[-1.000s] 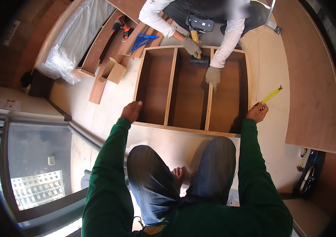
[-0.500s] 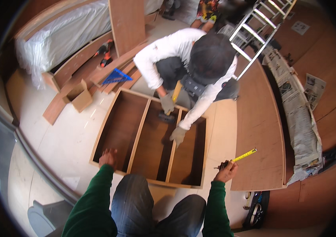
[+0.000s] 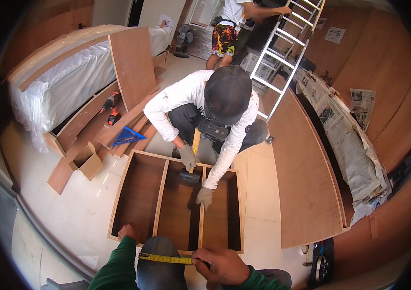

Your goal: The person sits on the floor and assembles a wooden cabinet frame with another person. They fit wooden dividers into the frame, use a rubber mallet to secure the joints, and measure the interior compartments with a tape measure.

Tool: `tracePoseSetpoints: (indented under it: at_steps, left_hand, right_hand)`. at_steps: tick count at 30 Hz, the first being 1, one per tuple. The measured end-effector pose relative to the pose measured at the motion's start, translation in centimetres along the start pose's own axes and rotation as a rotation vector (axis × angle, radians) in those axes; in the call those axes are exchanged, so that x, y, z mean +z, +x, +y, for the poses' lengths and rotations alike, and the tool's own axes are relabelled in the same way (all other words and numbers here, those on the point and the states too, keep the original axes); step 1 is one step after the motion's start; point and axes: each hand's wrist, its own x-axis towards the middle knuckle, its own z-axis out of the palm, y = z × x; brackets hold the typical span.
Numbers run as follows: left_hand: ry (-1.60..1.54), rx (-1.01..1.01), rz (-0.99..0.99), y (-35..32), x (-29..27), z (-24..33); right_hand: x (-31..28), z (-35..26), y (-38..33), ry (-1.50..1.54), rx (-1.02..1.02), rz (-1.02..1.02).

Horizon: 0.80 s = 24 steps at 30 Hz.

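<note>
A shallow wooden cabinet box (image 3: 161,193) with two dividers lies on the floor before my knees. My left hand (image 3: 128,233) is closed over its near left edge. Above my knees, my right hand (image 3: 221,266) grips a tape measure, mostly hidden by the fingers. Its yellow blade (image 3: 165,259) sticks out leftward across my left knee. Across the box crouches a co-worker in a white long-sleeved top. One gloved hand of theirs holds a mallet (image 3: 190,176) with a black head and yellow handle inside the middle compartment. Their other glove (image 3: 205,197) touches the right divider.
Left of the box are a small open carton (image 3: 88,163), a blue triangular square (image 3: 127,137), a cordless drill (image 3: 112,108) and wooden boards. A curved wooden panel (image 3: 302,183) lies on the right. Another person stands by an aluminium ladder (image 3: 283,63) at the back.
My right hand has swung left with the tape measure, from beside the box to over my knees. The view has tilted up, showing more of the room. My left hand stays at the box edge.
</note>
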Motion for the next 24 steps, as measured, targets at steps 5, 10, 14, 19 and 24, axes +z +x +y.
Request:
tracePoseSetpoints:
  at_steps: [5, 10, 14, 19, 24]
  left_hand:
    - [-0.054, 0.007, 0.095, 1.7, 2.0, -1.4]
    - [0.068, -0.081, -0.135, 4.5, 3.0, -2.6]
    - [0.089, 0.016, -0.120, 7.8, 5.5, -4.6]
    - [0.214, 0.038, -0.120, 6.0, 3.3, -4.5]
    - [0.029, 0.100, -0.146, 2.6, 1.0, -0.2]
  right_hand:
    - [-0.8, 1.0, -0.6, 0.022, -0.036, -0.032]
    - [0.6, 3.5, -1.2, -0.073, -0.054, -0.224]
    - [1.0, 4.1, -1.6, -0.197, -0.007, -0.537]
    - [2.0, 5.5, -2.4, -0.200, 0.066, -0.830]
    - [2.1, 5.2, -3.1, -0.250, 0.221, -0.870]
